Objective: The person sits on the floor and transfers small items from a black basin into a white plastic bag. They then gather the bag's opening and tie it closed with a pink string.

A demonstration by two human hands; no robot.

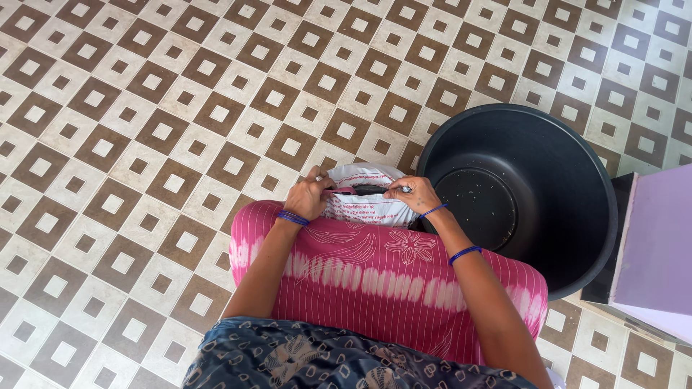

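Observation:
A white plastic bag (364,205) with red print rests against my knees, which are covered in pink patterned cloth (375,277). My left hand (308,196) grips the left side of the bag's top edge. Gripping the right side of that edge is my right hand (412,194). Between the two hands the bag's mouth shows as a dark slit. Both wrists wear blue bangles.
A big round black tub (569,187) stands on the floor just right of the bag, with a few specks on its bottom. A lilac box (659,248) sits at the right edge. The floor is brown and cream patterned tile (166,130).

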